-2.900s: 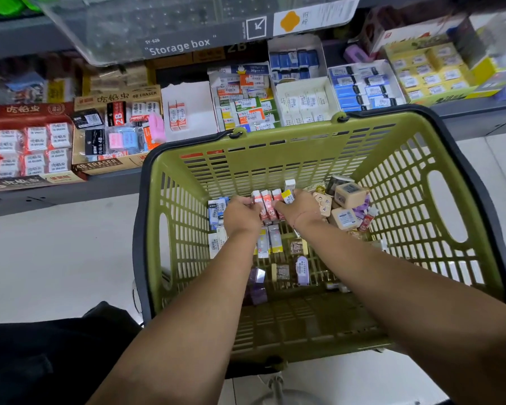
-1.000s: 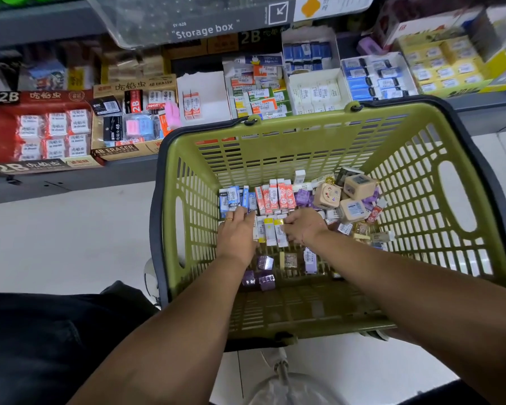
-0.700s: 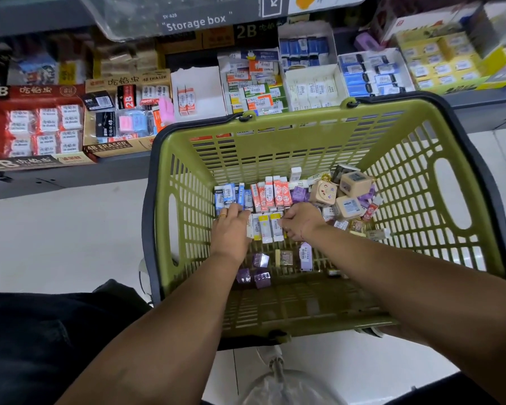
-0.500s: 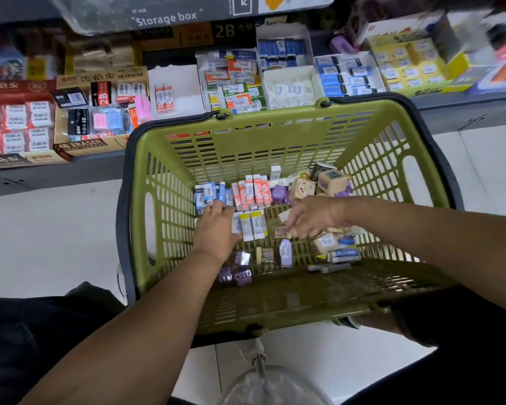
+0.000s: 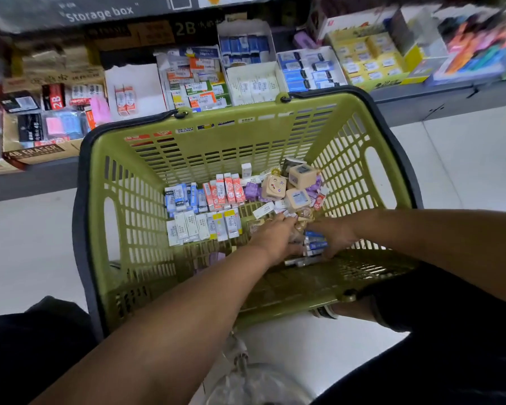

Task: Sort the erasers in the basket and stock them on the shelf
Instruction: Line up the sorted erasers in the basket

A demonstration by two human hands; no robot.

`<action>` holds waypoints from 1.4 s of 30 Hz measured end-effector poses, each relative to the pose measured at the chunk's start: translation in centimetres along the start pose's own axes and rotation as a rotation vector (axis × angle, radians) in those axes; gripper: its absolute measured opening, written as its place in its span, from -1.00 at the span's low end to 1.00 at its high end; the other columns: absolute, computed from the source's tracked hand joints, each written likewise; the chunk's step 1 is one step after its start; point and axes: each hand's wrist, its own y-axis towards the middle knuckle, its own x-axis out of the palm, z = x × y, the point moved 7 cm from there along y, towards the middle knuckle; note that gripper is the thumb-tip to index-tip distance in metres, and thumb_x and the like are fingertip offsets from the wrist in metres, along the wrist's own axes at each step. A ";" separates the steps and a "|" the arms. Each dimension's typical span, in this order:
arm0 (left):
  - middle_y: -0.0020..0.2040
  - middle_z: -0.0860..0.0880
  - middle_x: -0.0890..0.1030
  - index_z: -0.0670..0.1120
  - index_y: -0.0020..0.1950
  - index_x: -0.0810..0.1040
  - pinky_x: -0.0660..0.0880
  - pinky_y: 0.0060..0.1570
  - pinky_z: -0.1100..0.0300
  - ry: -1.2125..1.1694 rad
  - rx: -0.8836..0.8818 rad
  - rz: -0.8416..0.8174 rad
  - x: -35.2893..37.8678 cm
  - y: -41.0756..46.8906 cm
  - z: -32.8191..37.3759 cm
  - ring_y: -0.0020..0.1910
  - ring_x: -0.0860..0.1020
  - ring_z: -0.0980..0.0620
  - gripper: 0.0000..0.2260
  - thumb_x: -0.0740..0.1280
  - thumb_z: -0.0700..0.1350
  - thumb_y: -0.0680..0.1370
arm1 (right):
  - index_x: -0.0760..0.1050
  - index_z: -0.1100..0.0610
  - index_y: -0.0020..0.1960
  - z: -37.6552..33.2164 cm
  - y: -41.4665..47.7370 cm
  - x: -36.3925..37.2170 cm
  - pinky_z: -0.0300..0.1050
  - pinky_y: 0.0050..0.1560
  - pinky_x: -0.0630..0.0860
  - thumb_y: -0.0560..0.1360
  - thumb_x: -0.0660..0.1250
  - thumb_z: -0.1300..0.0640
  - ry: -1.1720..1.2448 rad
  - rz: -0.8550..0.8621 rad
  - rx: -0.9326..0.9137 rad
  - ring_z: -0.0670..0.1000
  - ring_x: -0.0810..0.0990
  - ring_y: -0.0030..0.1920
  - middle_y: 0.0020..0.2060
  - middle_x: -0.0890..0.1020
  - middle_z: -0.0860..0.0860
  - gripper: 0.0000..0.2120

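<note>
A green basket [image 5: 135,176] stands on the floor before the shelf [image 5: 421,92]. Inside it, erasers lie sorted in rows: blue ones [image 5: 181,198], red ones [image 5: 224,191] and white ones [image 5: 202,226]. Beige cube erasers [image 5: 300,176] and purple ones [image 5: 251,190] sit in a loose pile at the right. My left hand [image 5: 275,235] reaches across with straight fingers touching small erasers in that pile. My right hand [image 5: 336,235] is beside it, thumb and fingers round a few blue erasers [image 5: 314,244].
Open display boxes of erasers fill the shelf: a brown 4B box [image 5: 41,127], a white box with two red erasers [image 5: 135,89], blue ones [image 5: 307,68] and yellow ones [image 5: 365,59]. A clear storage box [image 5: 100,13] overhangs. White floor tiles lie either side.
My left hand left the sorted rows and crossed right to the loose pile. My right hand moved down onto the blue erasers. The view swung left.
</note>
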 end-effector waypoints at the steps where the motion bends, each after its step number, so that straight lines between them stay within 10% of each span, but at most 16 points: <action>1: 0.27 -0.07 0.40 -0.04 0.42 0.34 0.41 0.20 0.01 0.028 -0.010 0.012 -0.1 0.4 0.0 0.22 0.44 -0.09 -0.45 0.42 0.03 0.48 | 0.09 0.09 0.51 -0.1 0.3 0.2 0.01 0.38 0.30 0.44 0.44 0.05 -0.014 0.007 -0.002 0.11 0.30 0.38 0.43 0.29 0.11 -0.22; 15: 0.28 -0.04 0.45 0.02 0.38 0.41 0.42 0.21 0.05 -0.007 -0.046 0.040 -0.1 -0.1 -4.2 0.22 0.45 -0.09 -0.50 0.43 -0.09 0.46 | 0.34 -0.04 0.37 -0.3 2.6 0.7 -0.15 0.16 0.34 0.41 0.44 -0.03 0.045 -0.048 -0.030 0.05 0.39 0.28 0.32 0.40 -0.01 -0.42; 26: 0.34 -0.04 0.41 0.06 0.41 0.36 0.39 0.27 -0.01 0.006 -0.073 0.011 0.3 0.4 -4.4 0.30 0.40 -0.10 -0.43 0.40 -0.26 0.45 | 0.46 -0.03 -0.03 -0.7 3.2 1.8 -0.22 -0.28 0.42 0.39 0.43 -0.15 0.149 -0.139 0.069 -0.05 0.50 -0.12 -0.22 0.48 -0.13 -0.72; 42: 0.27 -0.10 0.52 -0.11 0.24 0.47 0.43 0.12 0.10 -0.335 -0.219 -0.060 -1.1 -2.3 -6.0 0.21 0.49 -0.05 -0.72 0.28 0.00 0.60 | 0.41 0.05 0.26 -1.8 3.9 1.8 -0.13 -0.10 0.59 0.32 0.48 -0.11 0.180 -0.206 0.147 0.06 0.53 0.11 0.17 0.47 0.02 -0.41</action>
